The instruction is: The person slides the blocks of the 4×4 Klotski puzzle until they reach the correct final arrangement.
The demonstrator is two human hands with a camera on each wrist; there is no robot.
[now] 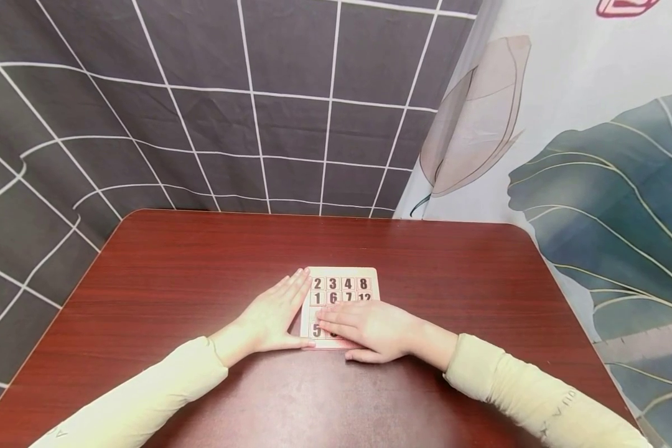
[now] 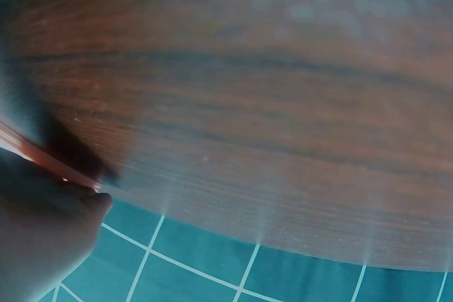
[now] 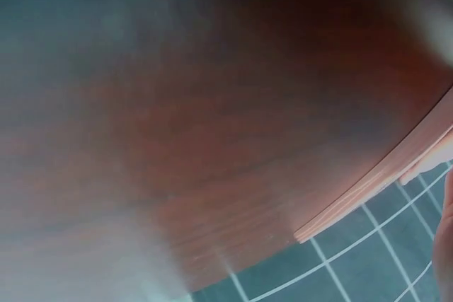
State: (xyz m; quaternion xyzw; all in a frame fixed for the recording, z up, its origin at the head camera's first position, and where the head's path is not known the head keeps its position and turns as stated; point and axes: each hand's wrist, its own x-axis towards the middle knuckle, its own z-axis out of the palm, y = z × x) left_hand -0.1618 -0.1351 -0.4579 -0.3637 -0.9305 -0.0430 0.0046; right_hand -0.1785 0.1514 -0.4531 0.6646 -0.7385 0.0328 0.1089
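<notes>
A pale sliding number puzzle (image 1: 344, 272) lies flat on the table, with black numerals on square tiles. Its top row reads 2, 3, 4, 8 and the row below 1, 6, 7, 12; a 5 shows at lower left. Along its left edge my left hand (image 1: 271, 314) rests with straight fingers, the thumb touching the lower left corner. My right hand (image 1: 378, 330) lies over the lower right part, straight fingers on the tiles, hiding several of them. The left wrist view catches the puzzle's edge (image 2: 35, 153) beside the hand; the right wrist view shows its thin side (image 3: 375, 182).
The dark red wooden table (image 1: 201, 261) has a glossy bright patch toward its near side. Behind it and at left hangs a dark grey curtain (image 1: 291, 124) with a white grid. A white leaf-patterned curtain (image 1: 582, 74) hangs at the right.
</notes>
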